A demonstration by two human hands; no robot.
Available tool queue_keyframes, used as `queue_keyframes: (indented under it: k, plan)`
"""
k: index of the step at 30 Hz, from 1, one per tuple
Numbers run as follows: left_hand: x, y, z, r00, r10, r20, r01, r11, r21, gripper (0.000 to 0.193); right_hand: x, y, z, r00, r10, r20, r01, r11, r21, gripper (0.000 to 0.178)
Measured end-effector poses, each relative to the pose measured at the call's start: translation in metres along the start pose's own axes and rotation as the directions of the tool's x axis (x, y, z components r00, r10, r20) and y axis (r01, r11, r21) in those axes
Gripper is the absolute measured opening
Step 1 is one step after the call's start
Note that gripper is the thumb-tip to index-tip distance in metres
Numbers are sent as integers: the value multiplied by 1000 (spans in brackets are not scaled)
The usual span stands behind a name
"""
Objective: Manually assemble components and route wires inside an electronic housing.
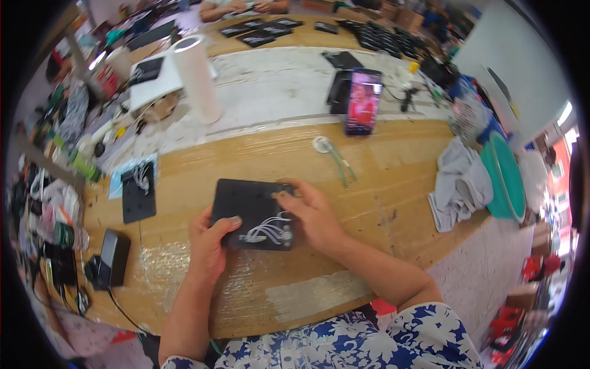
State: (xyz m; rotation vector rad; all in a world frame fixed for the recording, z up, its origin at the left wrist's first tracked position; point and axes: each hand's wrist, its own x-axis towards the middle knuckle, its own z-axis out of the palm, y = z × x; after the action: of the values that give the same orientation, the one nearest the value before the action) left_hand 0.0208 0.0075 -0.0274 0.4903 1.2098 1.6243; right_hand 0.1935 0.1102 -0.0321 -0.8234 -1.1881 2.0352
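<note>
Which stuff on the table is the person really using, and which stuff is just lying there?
Being used:
- black panel with white wires
- left hand holding its edge
- right hand resting on its right side

Just lying there:
- phone propped up
- white roll
- grey cloth
- second black panel
- white spoon

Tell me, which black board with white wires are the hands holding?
The bigger black board in the middle, gripped by the left hand and right hand. The smaller board lies untouched to the left.

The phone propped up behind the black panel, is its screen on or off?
On. The phone stands upright on the table, its screen glowing with a pink and red picture.
</note>
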Motion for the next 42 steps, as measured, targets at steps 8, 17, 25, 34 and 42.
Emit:
queue_keyframes:
  k: [8, 17, 25, 34, 42]
  plan:
    - [4, -2, -9, 1000, -23, 7, 23, 999, -30, 28, 4, 3, -8, 997, 72, 22, -71, 997, -33, 37]
    - [4, -1, -5, 999, -35, -1, 34, 999, -40, 27, 0, -2, -6, 994, 94, 53, -91, 994, -52, 40]
    - [5, 1, -6, 999, -52, -2, 52, 999, -11, 27, 1, -2, -5, 993, 105, 49, -103, 994, -47, 40]
    - [3, 1, -5, 999, -49, -7, 49, 998, 28, 26, 3, 0, -6, 991, 115, 72, -111, 993, -49, 40]
    - [4, -2, -7, 999, -47, -10, 47, 999, 18, 26, 0, -1, -7, 989, 118, 90, -114, 992, -47, 38]
